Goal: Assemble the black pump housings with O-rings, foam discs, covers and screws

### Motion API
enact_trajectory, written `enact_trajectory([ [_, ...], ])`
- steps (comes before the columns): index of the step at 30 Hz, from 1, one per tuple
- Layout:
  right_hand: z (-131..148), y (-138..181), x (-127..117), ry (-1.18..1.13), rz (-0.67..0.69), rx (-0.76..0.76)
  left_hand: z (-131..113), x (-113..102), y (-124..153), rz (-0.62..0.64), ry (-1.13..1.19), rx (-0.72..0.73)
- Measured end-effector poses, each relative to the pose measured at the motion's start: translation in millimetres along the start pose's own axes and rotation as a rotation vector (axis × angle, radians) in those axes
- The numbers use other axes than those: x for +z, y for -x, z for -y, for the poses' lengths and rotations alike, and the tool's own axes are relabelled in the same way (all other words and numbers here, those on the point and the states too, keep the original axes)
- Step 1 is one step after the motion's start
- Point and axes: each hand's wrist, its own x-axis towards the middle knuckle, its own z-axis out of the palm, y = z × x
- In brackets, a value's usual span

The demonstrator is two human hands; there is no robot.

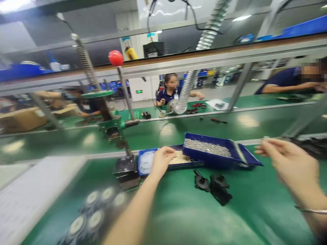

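Observation:
My left hand (161,160) reaches over the bins, its thumb and fingers drawn together beside a bin of small cream-coloured parts (181,158). Anything between those fingertips is hidden. To the right, my right hand (293,165) is raised in a pinch, and a tiny pale bit shows at its fingertips, too small to name. A blue bin (237,156) of small silvery metal parts rests tilted against the cream parts' bin. Left of my left hand, a blue tray (140,162) holds clear, whitish rings. Black plastic housings (218,190) lie on the green bench in front of the bins.
A bench press (112,131) with a red-knobbed lever (116,58) stands left of the bins. Several blurred round parts (94,219) lie front left, near a white sheet (43,197). More black parts (311,147) are at far right. Co-workers sit across the bench.

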Motion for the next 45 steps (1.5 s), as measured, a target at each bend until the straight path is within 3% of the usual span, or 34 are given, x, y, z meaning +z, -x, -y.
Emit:
enact_trajectory([
  [2, 19, 34, 7, -0.23, 0.196, 0.041, -1, -2, 33, 0.022, 0.227, -0.071],
  [7, 67, 133, 66, -0.457, 0.892, 0.226, 6, -11, 113, 0.058, 0.6, -0.326],
  [9, 75, 164, 85, -0.594, 1.058, 0.331, 10, -17, 132, 0.042, 0.764, -0.453],
  [12, 80, 194, 104, -0.716, 1.185, 0.419, 17, -28, 145, -0.006, 0.872, -0.538],
  [20, 91, 214, 120, -0.797, 1.199, 0.517, 28, -49, 159, -0.053, 0.919, -0.568],
  [25, 94, 223, 119, -0.818, 1.245, 0.559, 28, -54, 164, -0.009, 0.909, -0.563],
  [36, 98, 238, 118, -0.455, 1.058, 0.327, 29, -49, 166, 0.015, 0.901, -0.594],
  [45, 104, 234, 109, -0.303, 1.069, 0.28, 29, -47, 166, 0.014, 0.732, -0.534],
])
